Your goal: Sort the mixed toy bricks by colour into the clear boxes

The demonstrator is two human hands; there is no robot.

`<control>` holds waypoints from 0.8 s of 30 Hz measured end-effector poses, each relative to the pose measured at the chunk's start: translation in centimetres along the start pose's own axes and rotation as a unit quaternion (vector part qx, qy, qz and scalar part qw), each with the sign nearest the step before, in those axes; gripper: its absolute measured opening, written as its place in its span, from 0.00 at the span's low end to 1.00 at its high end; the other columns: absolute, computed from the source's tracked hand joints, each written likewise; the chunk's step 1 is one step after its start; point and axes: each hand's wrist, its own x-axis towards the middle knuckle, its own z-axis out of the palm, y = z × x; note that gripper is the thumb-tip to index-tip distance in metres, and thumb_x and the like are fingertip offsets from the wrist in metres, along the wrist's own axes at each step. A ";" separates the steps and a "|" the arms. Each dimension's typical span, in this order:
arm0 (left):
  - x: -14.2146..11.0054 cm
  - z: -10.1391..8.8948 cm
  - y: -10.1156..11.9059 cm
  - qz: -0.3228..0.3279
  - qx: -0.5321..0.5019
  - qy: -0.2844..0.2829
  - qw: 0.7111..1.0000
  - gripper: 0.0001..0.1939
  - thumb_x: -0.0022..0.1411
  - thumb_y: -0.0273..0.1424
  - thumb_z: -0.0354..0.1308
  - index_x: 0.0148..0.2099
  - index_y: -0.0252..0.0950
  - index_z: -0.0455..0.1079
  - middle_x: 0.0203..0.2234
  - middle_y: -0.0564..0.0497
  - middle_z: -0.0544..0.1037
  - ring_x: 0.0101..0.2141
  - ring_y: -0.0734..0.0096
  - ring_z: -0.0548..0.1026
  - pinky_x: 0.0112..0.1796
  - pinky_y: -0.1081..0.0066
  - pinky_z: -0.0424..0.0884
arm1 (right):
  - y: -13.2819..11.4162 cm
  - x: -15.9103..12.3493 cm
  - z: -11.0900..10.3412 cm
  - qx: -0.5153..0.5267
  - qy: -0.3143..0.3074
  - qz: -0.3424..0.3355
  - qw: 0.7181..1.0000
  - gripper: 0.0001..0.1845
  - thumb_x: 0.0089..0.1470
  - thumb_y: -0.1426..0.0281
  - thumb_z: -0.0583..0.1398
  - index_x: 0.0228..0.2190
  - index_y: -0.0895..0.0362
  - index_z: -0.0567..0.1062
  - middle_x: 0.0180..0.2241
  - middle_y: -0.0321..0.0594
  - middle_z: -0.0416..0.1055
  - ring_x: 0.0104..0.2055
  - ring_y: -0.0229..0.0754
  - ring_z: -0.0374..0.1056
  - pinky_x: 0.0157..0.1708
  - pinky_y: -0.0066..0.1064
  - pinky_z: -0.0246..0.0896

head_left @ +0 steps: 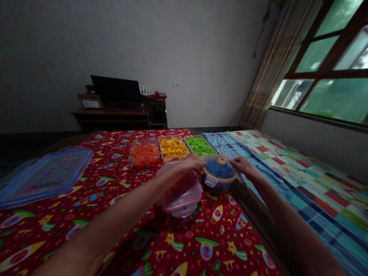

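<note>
A round lunch box [214, 186] with a clear blue lid, yellow-orange rim and clip latches stands on the red cloth near the table's right edge. My left hand [194, 164] grips its left side at the lid's rim, fingers bent and partly hidden. On the opposite side, my right hand [242, 165] holds the rim with its fingertips. Below my left wrist sits a pink-rimmed clear box [182, 199], partly covered by my forearm. Behind are clear boxes of orange pieces [144, 153], yellow pieces [174, 147] and green pieces [200, 145].
Blue-rimmed clear lids [47, 174] lie at the left on the patterned red tablecloth [184, 241]. A bed with a patchwork cover [287, 163] adjoins the right side. Against the wall stands a desk [112, 112] with a monitor [116, 92].
</note>
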 end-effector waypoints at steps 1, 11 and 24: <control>-0.7 0.0 0.1 0.012 -0.011 -0.020 1.000 0.14 0.53 0.33 0.59 0.19 0.30 0.71 0.14 0.49 0.74 0.17 0.72 0.72 0.21 0.75 0.68 | 0.1 -0.4 0.0 -0.001 -0.013 -0.006 1.000 0.18 0.48 0.57 0.56 0.20 0.59 0.73 0.19 0.38 0.69 0.22 0.36 0.62 0.21 0.25 0.51; -3.6 0.0 0.4 0.065 0.063 0.003 0.996 0.14 0.54 0.36 0.59 0.22 0.31 0.72 0.15 0.50 0.73 0.18 0.73 0.70 0.21 0.75 0.63 | 0.4 -0.8 0.5 -0.043 -0.028 -0.057 0.997 0.19 0.49 0.58 0.54 0.23 0.60 0.74 0.22 0.39 0.71 0.25 0.37 0.63 0.22 0.25 0.53; -15.4 -15.3 -4.7 0.010 0.434 0.320 0.842 0.16 0.61 0.38 0.43 0.37 0.39 0.72 0.32 0.47 0.78 0.34 0.62 0.74 0.36 0.70 0.64 | 0.0 -1.2 -0.4 -0.165 0.031 -0.111 0.979 0.23 0.52 0.54 0.50 0.21 0.57 0.74 0.20 0.41 0.71 0.24 0.40 0.65 0.23 0.28 0.52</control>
